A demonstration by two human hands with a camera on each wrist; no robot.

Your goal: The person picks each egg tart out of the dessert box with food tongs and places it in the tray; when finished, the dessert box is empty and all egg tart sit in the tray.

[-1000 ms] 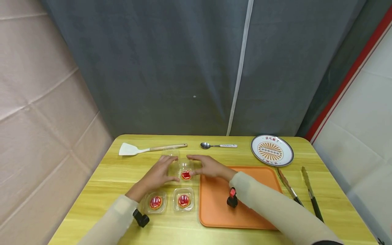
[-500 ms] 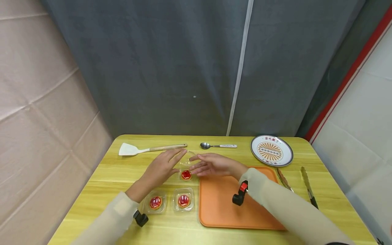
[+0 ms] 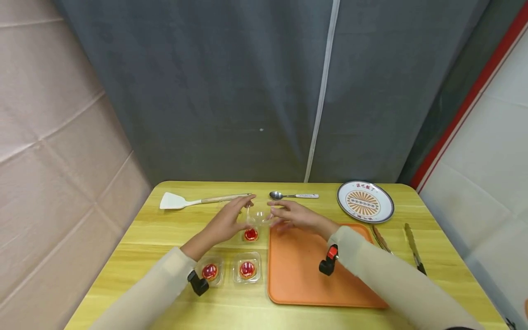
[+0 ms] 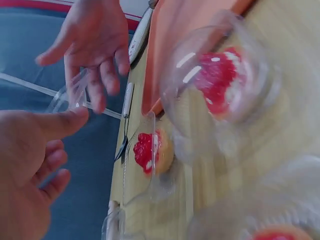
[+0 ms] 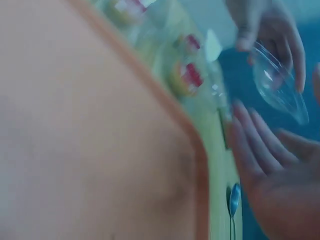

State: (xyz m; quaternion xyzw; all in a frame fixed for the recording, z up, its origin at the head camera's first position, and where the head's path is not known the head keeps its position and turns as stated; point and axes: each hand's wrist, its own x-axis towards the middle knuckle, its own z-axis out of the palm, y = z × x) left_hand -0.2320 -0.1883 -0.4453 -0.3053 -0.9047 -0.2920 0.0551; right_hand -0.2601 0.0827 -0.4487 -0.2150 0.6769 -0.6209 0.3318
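My left hand [image 3: 226, 221] pinches a clear domed plastic lid [image 5: 277, 85] by its edge, above the table. My right hand [image 5: 280, 175] is beside the lid with its fingers extended and apart. Below the hands, a small red-topped tart [image 3: 250, 234] sits in a clear plastic base. Nearer to me, two more red-topped tarts, one on the left [image 3: 210, 272] and one to its right [image 3: 247, 270], stand in clear plastic boxes. The left wrist view shows a domed cover over one red-topped tart [image 4: 220, 82].
An orange tray [image 3: 313, 279] lies under my right forearm. Along the back are a white spatula [image 3: 175, 201] with a wooden handle, a spoon [image 3: 277, 195] and a patterned plate [image 3: 365, 202]. Tongs [image 3: 381, 239] and a long-handled utensil [image 3: 413, 245] lie at the right.
Both hands have shifted right and slightly away from me, and the lid has moved with the left hand from above the back tart. The right hand has drawn away from the tart's container.
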